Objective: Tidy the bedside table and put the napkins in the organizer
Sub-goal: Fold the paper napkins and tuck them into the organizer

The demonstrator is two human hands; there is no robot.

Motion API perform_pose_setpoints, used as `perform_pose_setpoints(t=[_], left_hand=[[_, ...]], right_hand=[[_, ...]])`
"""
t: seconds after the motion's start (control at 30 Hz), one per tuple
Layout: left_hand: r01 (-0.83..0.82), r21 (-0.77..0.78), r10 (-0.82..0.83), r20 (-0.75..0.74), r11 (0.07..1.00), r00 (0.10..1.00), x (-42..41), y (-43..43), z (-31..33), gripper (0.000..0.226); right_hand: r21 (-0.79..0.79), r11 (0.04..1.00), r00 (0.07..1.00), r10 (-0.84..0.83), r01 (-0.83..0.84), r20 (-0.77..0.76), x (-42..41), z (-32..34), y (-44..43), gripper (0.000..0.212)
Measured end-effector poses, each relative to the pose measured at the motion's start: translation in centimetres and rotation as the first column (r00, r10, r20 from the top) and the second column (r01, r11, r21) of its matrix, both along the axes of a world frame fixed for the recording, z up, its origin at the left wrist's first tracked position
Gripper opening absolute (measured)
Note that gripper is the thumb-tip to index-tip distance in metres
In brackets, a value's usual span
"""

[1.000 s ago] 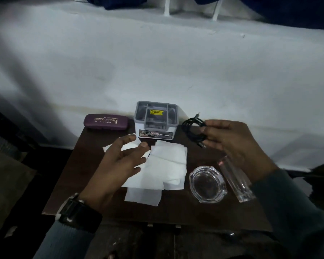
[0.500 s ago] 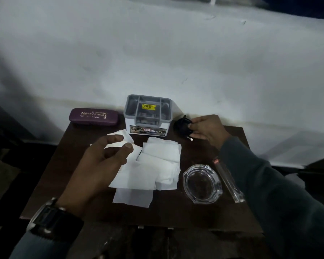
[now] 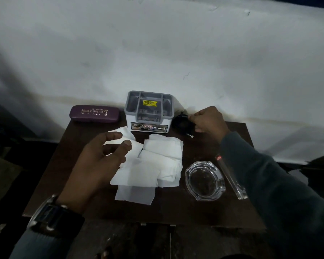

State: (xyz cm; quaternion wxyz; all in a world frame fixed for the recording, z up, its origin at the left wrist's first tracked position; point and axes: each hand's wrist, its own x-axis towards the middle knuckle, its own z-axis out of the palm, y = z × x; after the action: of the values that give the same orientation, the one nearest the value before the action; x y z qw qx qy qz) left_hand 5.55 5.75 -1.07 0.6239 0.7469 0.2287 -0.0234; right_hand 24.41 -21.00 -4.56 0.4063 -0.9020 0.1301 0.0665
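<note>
On the dark brown wooden bedside table (image 3: 176,208), against the white wall (image 3: 157,53), a grey-and-white plastic organizer with open compartments (image 3: 149,111) stands at 12 o'clock, a yellow price sticker inside it. The white paper napkins (image 3: 157,161) lie loose and overlapping at the table's middle, just in front of the organizer; none of them is in its compartments. A purple hard glasses case with gold lettering (image 3: 94,114) lies at 10 o'clock, beside the organizer but apart from it.

The left hand (image 3: 99,161), with a dark wristwatch (image 3: 52,215) at the wrist, is over the pile's 9 o'clock edge, fingers loosely curved and a little spread, thumb and forefinger apart; whether they touch the paper I cannot tell. The right hand (image 3: 209,119) is at 1 o'clock, fingers curled round a coiled black cable (image 3: 182,124) just beside the organizer, with the plug end sticking out below.

A clear heavy glass ashtray (image 3: 205,180) sits at 4 o'clock, near the napkins. Just beside it, toward 3 o'clock, a clear tall glass tumbler (image 3: 230,178) lies on its side, partly under the right sleeve.
</note>
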Motion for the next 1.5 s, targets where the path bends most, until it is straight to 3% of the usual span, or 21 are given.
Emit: perform_pose_setpoints(t=[0.23,0.3,0.4,0.47,0.53,0.67,0.73,0.83,1.0,1.1,1.23,1.37,1.5], left_hand=[[-0.022,0.024,0.022,-0.006,0.999,1.000,0.1,0.4,-0.3,0.020],[-0.031,0.063,0.030,0.006,0.998,1.000,0.1,0.8,-0.3,0.022],[-0.017,0.259,0.002,0.058,0.966,0.998,-0.4,1.8,-0.2,0.031],[0.029,0.426,-0.059,0.058,0.904,0.997,-0.8,2.3,0.0,0.036],[0.111,0.536,-0.122,-0.015,0.837,0.992,-1.5,3.0,0.1,0.037],[0.354,0.596,-0.220,-0.288,0.721,0.932,-2.5,3.7,-0.2,0.038],[0.436,0.580,-0.257,-0.366,0.688,0.894,-2.8,3.6,-0.5,0.042],[0.444,0.541,-0.260,-0.384,0.714,0.886,-3.1,3.4,-1.4,0.055],[0.350,0.480,-0.230,-0.291,0.805,0.929,-2.6,3.2,-2.4,0.067],[0.334,0.380,-0.258,-0.238,0.863,0.936,-2.2,3.3,-2.8,0.065],[0.293,0.175,-0.257,-0.205,0.940,0.944,-1.8,3.7,-2.8,0.054],[0.266,0.072,-0.239,-0.263,0.961,0.935,-1.6,4.1,-2.8,0.041],[0.280,0.045,-0.259,-0.268,0.959,0.928,-1.7,4.0,-3.2,0.045]], right_hand=[[0.168,0.986,0.997,0.009,0.004,-0.076,-0.7,-0.3,0.9,0.016],[0.076,0.997,0.999,0.023,-0.020,-0.041,-1.4,0.6,0.5,0.022],[-0.203,0.979,0.984,0.060,-0.025,0.166,-3.8,2.8,-0.2,0.028],[-0.180,0.982,0.958,0.105,-0.057,0.268,-6.8,4.2,0.3,0.020],[-0.113,0.975,0.934,0.216,-0.191,0.284,-10.6,4.5,1.6,0.014],[-0.167,0.868,0.851,0.493,-0.467,0.182,-16.9,2.8,4.7,0.020],[-0.225,0.816,0.813,0.567,-0.532,0.132,-18.3,1.7,6.0,0.024],[-0.308,0.758,0.768,0.629,-0.574,0.118,-18.6,0.8,7.8,0.031],[-0.420,0.673,0.742,0.670,-0.609,-0.005,-17.3,-0.3,9.9,0.062],[-0.450,0.634,0.727,0.685,-0.629,-0.052,-16.9,-1.0,10.6,0.061],[-0.447,0.654,0.697,0.712,-0.611,0.089,-17.4,-0.7,10.4,0.033],[-0.531,0.633,0.618,0.750,-0.564,0.237,-18.8,-0.5,9.4,0.020],[-0.522,0.673,0.685,0.697,-0.524,0.212,-19.1,-0.7,8.9,0.051]])
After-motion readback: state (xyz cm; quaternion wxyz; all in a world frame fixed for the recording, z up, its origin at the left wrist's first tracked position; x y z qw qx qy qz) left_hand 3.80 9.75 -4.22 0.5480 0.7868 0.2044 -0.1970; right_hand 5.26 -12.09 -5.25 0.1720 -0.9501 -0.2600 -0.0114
